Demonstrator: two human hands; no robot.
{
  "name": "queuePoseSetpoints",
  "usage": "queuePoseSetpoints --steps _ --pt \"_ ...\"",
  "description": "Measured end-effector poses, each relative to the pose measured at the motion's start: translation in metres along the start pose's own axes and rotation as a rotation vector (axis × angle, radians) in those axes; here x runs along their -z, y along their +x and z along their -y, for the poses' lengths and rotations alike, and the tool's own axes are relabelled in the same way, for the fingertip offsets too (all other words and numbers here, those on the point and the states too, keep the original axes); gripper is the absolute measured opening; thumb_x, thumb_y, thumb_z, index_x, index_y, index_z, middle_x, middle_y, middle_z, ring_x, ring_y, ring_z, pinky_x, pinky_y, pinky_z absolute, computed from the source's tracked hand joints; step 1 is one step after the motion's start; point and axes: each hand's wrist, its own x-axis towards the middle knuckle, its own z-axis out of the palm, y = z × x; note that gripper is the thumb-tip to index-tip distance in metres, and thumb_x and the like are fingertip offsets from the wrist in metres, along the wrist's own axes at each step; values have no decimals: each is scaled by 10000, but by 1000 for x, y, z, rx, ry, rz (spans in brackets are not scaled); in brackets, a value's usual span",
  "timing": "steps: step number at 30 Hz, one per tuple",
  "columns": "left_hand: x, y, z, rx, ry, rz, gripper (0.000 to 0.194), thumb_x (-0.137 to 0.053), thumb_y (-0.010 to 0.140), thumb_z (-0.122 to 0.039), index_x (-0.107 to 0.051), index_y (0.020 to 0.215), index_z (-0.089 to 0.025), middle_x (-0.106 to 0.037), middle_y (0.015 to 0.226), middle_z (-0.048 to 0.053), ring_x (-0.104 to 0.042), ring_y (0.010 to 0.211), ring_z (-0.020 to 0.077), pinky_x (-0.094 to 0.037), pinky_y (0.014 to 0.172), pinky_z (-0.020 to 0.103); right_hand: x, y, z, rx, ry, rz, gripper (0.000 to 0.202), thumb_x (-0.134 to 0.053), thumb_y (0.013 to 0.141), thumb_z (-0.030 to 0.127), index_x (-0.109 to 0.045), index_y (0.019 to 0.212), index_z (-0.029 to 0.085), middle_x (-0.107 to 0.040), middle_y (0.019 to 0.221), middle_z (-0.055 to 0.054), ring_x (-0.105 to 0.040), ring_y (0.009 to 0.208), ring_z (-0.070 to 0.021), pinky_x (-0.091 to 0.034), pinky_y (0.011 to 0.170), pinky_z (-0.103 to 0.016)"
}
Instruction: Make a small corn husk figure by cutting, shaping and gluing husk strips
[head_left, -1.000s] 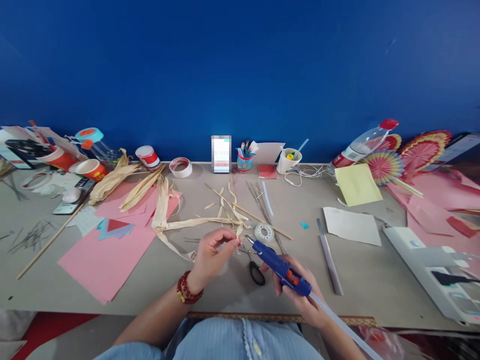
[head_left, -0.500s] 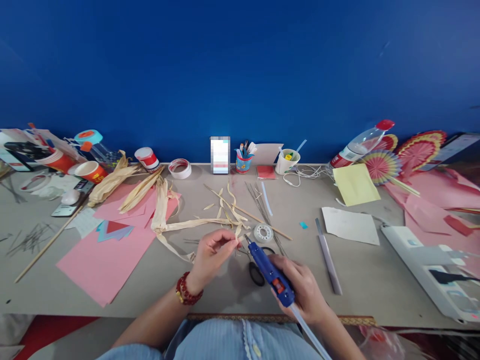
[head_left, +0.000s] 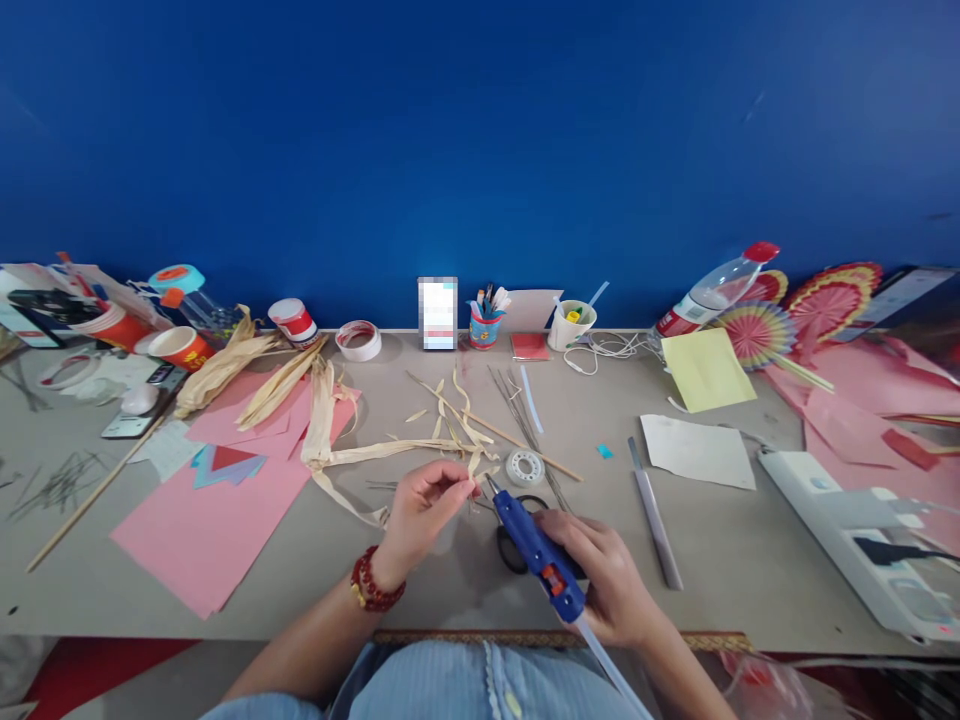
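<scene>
Thumb and fingers of my left hand [head_left: 429, 508] pinch a small piece of dried husk [head_left: 475, 468] above the desk. My right hand [head_left: 604, 575] is wrapped round a blue glue gun [head_left: 541, 552], its metal tip pointing up and left, close beside the husk piece. A clear glue stick [head_left: 609, 665] runs out of the gun's rear end. Under the gun lie black-handled scissors [head_left: 511, 552], partly hidden. A roll of clear tape [head_left: 525, 467] rests just beyond the gun, near thin wires and a wooden stick [head_left: 559, 467].
Long dried husks [head_left: 319, 420] and pink paper [head_left: 214, 540] cover the left side. A metal ruler-like strip [head_left: 656, 515], white paper [head_left: 697, 450] and a power strip [head_left: 847, 540] lie at right. Behind stand a phone [head_left: 438, 315], a pen cup [head_left: 485, 328] and a bottle [head_left: 712, 290].
The glue gun in my right hand has shifted slightly left and down, its tip still near the husk piece. My left hand keeps its pinch almost unmoved.
</scene>
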Motion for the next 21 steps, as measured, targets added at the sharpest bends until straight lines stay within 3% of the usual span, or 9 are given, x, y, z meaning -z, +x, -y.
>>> queuePoseSetpoints --steps 21 --pt "0 -2 -3 -2 38 -8 217 -646 875 -365 -677 799 -164 -687 764 48 -612 743 174 -486 709 271 5 2 -1 -31 -3 -4 273 -478 880 366 -500 1109 219 -711 943 -113 -708 776 -257 -544 650 -317"
